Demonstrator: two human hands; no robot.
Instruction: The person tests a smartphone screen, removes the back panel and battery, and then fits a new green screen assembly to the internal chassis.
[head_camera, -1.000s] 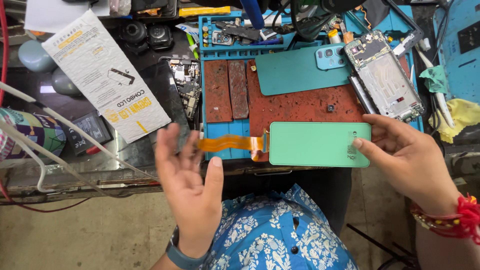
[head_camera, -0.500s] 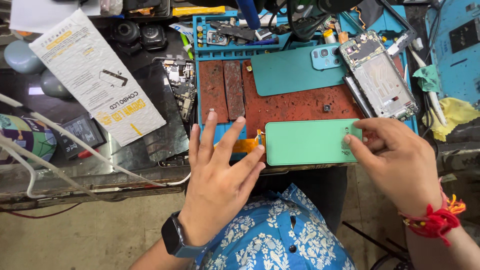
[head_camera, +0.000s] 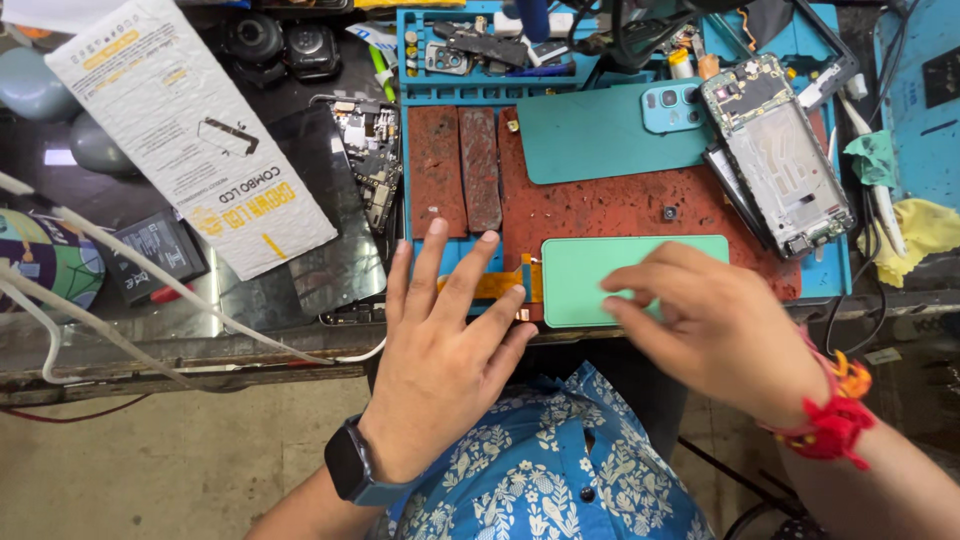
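The fingers of the left hand (head_camera: 440, 350) are spread open and lie flat, their tips over the orange flex cable (head_camera: 490, 285) at the left end of the green panel (head_camera: 610, 275). They grip nothing; it looks like they press the cable down so that it stays flat on the mat. The fingers of the right hand (head_camera: 715, 335) are bent and rest on the lower right part of the same panel, touching it from above. I cannot tell if they pinch its edge or only press on it.

The green panel lies flat in the lower middle of the frame, at the near edge of the worn red mat (head_camera: 600, 205). Its long axis goes left to right, and the cable end points to the left of the frame.

Further out, a teal back cover (head_camera: 590, 140) lies above the panel, and an open phone frame (head_camera: 775, 160) lies tilted at the upper right. A white printed sleeve (head_camera: 190, 130) lies at the upper left. A dark watch (head_camera: 345, 465) is on the left wrist, red thread (head_camera: 830, 425) on the right.
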